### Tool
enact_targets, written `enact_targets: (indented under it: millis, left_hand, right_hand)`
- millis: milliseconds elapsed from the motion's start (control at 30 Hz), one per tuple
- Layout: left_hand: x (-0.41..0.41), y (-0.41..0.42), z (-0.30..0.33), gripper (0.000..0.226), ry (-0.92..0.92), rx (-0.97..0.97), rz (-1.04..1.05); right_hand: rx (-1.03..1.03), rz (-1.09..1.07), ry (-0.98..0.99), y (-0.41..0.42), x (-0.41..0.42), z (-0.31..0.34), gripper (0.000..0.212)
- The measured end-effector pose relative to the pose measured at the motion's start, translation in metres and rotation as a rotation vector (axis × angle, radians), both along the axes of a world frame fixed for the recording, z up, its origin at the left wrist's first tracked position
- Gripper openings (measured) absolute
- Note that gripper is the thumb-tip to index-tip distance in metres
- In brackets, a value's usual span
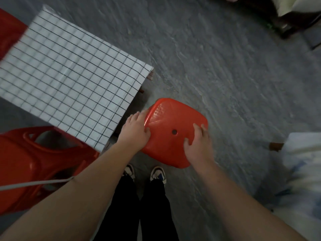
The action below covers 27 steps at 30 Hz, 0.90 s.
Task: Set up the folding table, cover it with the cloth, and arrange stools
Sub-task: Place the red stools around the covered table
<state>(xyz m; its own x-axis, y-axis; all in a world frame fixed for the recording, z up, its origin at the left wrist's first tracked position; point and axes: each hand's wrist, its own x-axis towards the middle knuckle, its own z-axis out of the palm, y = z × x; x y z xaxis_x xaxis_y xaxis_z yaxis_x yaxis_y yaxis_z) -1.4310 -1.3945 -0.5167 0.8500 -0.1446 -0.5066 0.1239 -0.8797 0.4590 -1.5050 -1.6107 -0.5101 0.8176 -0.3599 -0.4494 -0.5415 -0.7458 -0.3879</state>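
A white cloth with a black grid covers the folding table at the left; a bit of the table's frame shows under its right corner. Just off that corner a red plastic stool stands on the floor, its seat with a small centre hole facing up. My left hand grips the seat's left edge, fingers over the top. My right hand holds the seat's near right side, fingers spread on it. A second red stool sits low at the left, partly under the cloth.
Grey concrete floor lies beyond and right of the stool. More red plastic shows at the far left behind the table. Pale bedding fills the right edge. Dark furniture stands at top right. My shoes are below the stool.
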Motion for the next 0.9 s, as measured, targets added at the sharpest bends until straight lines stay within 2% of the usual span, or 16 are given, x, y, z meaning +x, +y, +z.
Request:
enact_targets:
  millis: [167, 367, 700, 900]
  left_hand:
    - [-0.045, 0.036, 0.093, 0.068, -0.09, -0.03, 0.194]
    - [-0.104, 0.081, 0.156, 0.063, -0.169, 0.03, 0.29]
    - [-0.177, 0.116, 0.183, 0.055, -0.308, 0.022, 0.526]
    - [-0.223, 0.107, 0.188, 0.057, -0.314, 0.031, 0.645]
  right_hand:
    - [0.052, 0.188, -0.09, 0.028, -0.008, 0.077, 0.063]
    - [0.111, 0.329, -0.188, 0.066, -0.021, 0.132, 0.064]
    - [0.047, 0.615, -0.302, 0.112, -0.043, 0.159, 0.062]
    - [0.071, 0.734, -0.255, 0.114, -0.057, 0.179, 0.06]
